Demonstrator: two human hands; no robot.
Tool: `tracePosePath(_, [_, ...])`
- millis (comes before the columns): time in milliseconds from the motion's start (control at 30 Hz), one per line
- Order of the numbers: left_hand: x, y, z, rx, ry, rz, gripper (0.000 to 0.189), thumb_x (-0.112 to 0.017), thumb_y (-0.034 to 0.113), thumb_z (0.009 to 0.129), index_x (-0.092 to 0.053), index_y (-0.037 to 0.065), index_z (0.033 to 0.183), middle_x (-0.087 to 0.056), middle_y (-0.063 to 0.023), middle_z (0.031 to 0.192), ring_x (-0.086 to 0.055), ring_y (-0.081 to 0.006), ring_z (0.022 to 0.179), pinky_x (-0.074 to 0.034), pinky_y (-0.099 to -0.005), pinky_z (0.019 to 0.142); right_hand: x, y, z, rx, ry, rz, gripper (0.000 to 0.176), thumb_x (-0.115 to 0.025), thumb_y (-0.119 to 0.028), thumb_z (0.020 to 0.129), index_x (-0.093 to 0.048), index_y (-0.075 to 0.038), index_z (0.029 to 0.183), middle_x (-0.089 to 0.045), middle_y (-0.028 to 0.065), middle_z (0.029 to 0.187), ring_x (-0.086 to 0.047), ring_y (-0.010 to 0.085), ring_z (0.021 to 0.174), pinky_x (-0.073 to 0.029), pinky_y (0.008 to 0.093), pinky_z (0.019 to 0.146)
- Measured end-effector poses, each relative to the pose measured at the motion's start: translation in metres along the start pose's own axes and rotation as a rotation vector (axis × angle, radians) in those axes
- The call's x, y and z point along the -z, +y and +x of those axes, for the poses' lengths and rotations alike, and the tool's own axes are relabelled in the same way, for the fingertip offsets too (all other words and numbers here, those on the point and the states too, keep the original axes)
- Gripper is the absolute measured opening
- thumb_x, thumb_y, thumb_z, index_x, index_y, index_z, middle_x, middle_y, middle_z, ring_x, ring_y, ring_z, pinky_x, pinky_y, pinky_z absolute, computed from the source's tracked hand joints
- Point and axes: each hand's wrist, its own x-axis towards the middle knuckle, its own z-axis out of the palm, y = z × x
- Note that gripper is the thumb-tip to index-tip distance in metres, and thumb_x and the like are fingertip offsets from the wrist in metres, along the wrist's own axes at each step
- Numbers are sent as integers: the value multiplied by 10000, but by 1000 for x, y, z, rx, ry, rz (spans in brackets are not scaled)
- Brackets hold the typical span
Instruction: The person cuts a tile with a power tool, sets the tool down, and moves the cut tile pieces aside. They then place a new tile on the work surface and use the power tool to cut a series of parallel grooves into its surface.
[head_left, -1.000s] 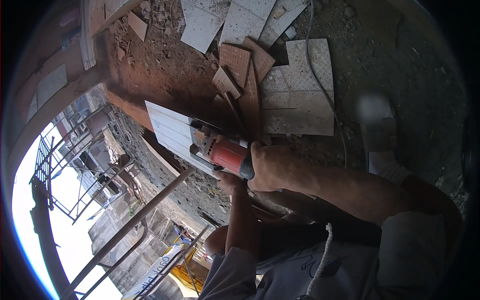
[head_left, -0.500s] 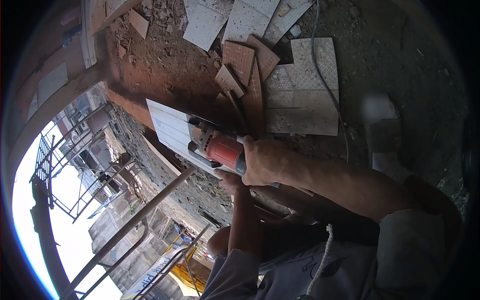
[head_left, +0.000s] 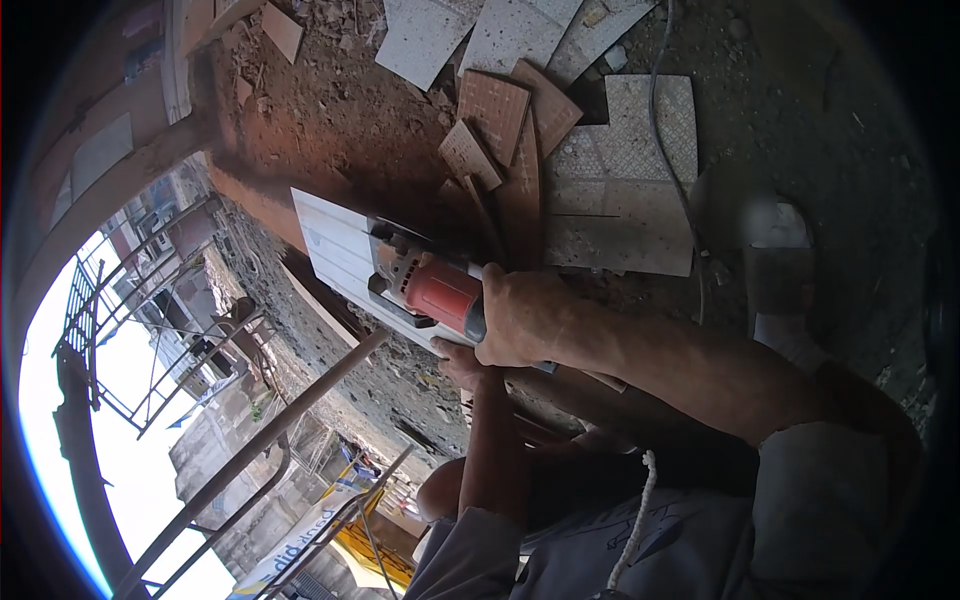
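Note:
My right hand (head_left: pixel 518 315) is wrapped round the rear of a red handheld tile cutter (head_left: pixel 445 298). The cutter's dark base rests on a long pale tile (head_left: pixel 335 245) set at a slant; its blade is hidden from view. Close below the cutter, my left hand (head_left: pixel 464 366) grips the near edge of the tile, its fingers partly hidden. Dark space and reddish dust lie along the tile's far side.
Broken brown tiles (head_left: pixel 495 110) lie beyond the cutter, with whitish patterned tiles (head_left: pixel 640 225) to the right. A grey cable (head_left: pixel 660 130) runs across these. A metal pole (head_left: pixel 280 425) slants at lower left. A foot (head_left: pixel 780 225) stands at right on dirt.
The cutter and my right hand have shifted slightly left along the tile. The view has moved a little, so the loose tiles and cable sit further right. Both grips are unchanged.

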Motion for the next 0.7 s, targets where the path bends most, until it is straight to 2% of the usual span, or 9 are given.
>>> tracePosePath(100, [-1,-7,8,-64,-31,-76,934,-309,735,920,-450,-105,1304,-527,-333,1273,-547,-452,1183,-445,-516,1023,1,-5,5,-16,-3,-28,616,-689,-301,714,-494,103,1137,-681,298,947,-710,392,892,-561,435,838])
tracePosePath(200, [2,1,-9,-129,-48,20,925,-315,729,925,-446,-106,1301,-530,-335,1266,-550,-459,1171,-445,-524,1012,1,-7,10,-23,9,-29,619,-691,-305,712,-499,102,1137,-683,298,949,-713,388,896,-564,435,837])
tracePosePath(267, [4,7,-17,-173,8,161,906,-323,715,935,-442,-110,1290,-533,-338,1253,-551,-464,1160,-444,-531,1001,3,-10,11,-11,19,-2,622,-693,-308,710,-500,101,1137,-684,297,949,-714,386,897,-565,436,835])
tracePosePath(367, [-3,-23,28,-196,-20,196,884,-335,695,946,-443,-120,1271,-542,-343,1225,-551,-473,1145,-444,-536,991,4,-13,14,-1,33,-11,615,-693,-301,704,-507,101,1131,-686,297,944,-716,386,887,-572,438,817])
tracePosePath(600, [-4,-27,30,-229,8,255,849,-345,660,963,-405,-109,1318,-524,-341,1219,-538,-487,1155,-444,-550,967,3,-11,24,35,16,35,604,-701,-290,693,-518,104,1112,-683,307,931,-717,384,880,-577,415,805])
tracePosePath(700, [-4,-31,33,-338,76,419,854,-326,655,970,-405,-122,1318,-530,-347,1210,-542,-487,1146,-441,-546,963,3,-13,28,38,13,24,622,-710,-302,692,-514,106,1119,-682,308,939,-716,385,883,-576,414,813])
